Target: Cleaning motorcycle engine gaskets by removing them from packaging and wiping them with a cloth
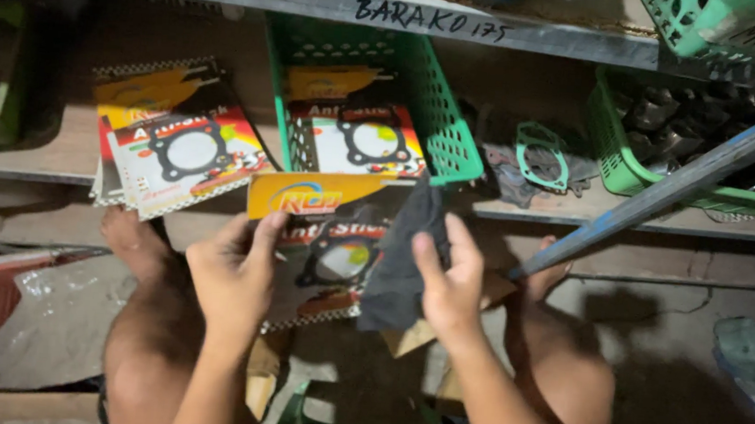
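My left hand (236, 274) grips the left edge of a flat gasket packet (326, 244), orange and red with a black ring gasket pictured on it. A dark cloth (401, 259) lies against the packet's right side, pinched in my right hand (448, 280). Both hands are in front of a low shelf, above my bare knees. Straight behind the packet, a green plastic basket (447, 123) holds more of the same packets.
A loose stack of like packets (181, 147) lies on the wooden shelf (49, 159) at left. A green gasket (542, 153) and grey parts rest right of the basket. Another green basket (619, 168) of metal parts stands far right. A metal bar (667, 185) slants across.
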